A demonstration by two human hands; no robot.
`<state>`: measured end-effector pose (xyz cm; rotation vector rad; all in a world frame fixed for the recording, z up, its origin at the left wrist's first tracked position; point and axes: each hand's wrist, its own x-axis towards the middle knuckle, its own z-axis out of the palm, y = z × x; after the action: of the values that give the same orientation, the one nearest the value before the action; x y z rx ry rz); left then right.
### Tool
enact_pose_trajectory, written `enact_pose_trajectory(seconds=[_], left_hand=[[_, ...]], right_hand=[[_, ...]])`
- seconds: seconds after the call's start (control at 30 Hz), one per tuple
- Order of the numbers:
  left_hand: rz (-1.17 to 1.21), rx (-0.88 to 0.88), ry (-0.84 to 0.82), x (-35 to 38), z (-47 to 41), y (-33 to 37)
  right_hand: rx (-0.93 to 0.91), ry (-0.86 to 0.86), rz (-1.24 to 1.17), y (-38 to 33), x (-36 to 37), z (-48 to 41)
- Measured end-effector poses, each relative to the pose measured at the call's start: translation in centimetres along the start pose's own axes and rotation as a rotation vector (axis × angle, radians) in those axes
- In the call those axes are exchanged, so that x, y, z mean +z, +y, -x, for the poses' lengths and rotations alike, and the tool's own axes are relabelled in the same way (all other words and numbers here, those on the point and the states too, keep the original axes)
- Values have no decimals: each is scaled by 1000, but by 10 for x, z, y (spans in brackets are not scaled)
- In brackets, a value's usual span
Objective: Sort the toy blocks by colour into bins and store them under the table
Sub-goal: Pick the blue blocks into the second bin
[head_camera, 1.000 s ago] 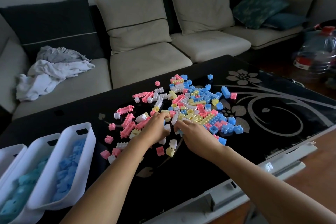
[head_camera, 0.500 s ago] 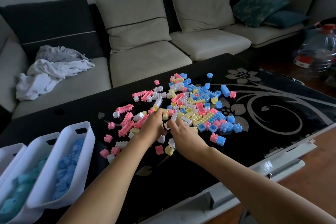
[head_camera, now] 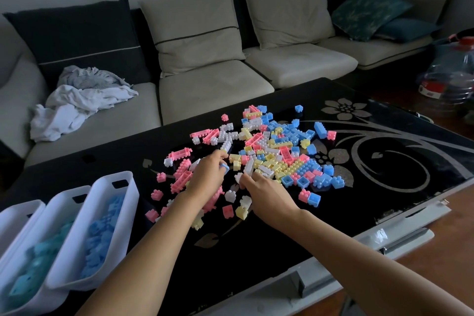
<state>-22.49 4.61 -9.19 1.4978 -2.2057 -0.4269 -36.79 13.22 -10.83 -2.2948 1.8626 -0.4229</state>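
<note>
- Right-hand bin [head_camera: 127, 226] holds blue blocks [head_camera: 102, 233]; middle bin [head_camera: 64, 195] holds turquoise ones; third bin [head_camera: 23, 206] hides its contents.
- Mixed blocks [head_camera: 272, 154] lie heaped on the black table [head_camera: 384, 187].
- Left hand [head_camera: 209, 174] pinches a blue block [head_camera: 225, 167]; right hand [head_camera: 266, 192] curls over white pieces, grip unclear.

blocks [head_camera: 266, 154] crowding table [head_camera: 384, 187] centre, bare glass right, bins [head_camera: 89, 226] lining left edge

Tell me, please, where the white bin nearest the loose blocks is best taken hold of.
Probably the handle slot in the far end wall of the white bin, with the grip coming from the far side: it is the only cut-out showing on it.
</note>
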Motion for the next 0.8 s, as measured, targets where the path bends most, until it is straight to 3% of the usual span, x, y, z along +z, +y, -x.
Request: enact_pose_trajectory(seconds=[0.1,0.17,0.33,0.4,0.5,0.6,0.8], left_hand=[[65,-13,71,-6,4,-3],[230,-133,34,-8,10,-4],[1215,-701,-135,-15,28,6],[1384,-806,-186,-16,32,3],[1303,-786,-307,-15,37,2],[1102,-635,-445,-16,41,11],[841,-477,-408,-17,43,19]], right_hand=[[-1,20,-21,2,0,-1],[4,44,-9,2,2,-4],[7,62,18,1,5,-9],[-2,78,-40,0,1,-8],[22,127,-232,-2,-3,-8],[30,145,-418,-3,-2,-11],[-46,161,-471,2,-5,-10]])
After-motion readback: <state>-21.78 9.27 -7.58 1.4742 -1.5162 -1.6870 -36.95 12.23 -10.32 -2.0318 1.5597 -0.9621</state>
